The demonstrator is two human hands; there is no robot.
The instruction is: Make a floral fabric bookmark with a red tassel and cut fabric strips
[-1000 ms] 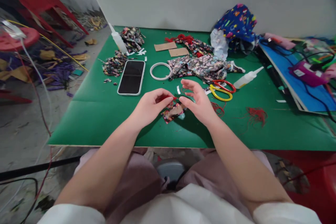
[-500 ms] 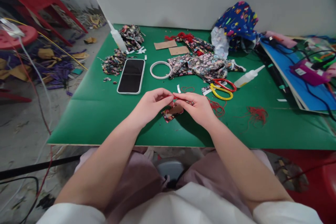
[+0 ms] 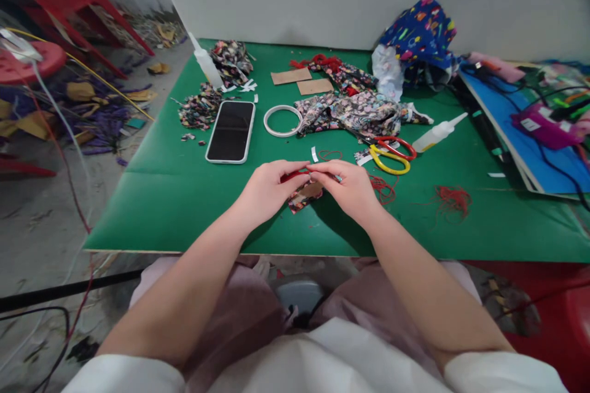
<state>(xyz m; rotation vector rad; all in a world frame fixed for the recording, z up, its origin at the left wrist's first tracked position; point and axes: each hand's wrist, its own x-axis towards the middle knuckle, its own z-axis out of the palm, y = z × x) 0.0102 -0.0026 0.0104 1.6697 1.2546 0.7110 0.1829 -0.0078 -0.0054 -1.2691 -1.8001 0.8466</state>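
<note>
From where I watch, my left hand [image 3: 267, 187] has its grip pinched shut on a red thread [image 3: 295, 175], and my right hand [image 3: 350, 187] pinches the same thread, fingertips meeting over a small cloth piece [image 3: 302, 196] lying on the green table [image 3: 184, 196]. The thread could slip loose, I judge, since the pinch is so slight. Left glue bottle [image 3: 205, 67] and right glue bottle [image 3: 437, 133]: contents unclear, and a nudge could roll the right one
</note>
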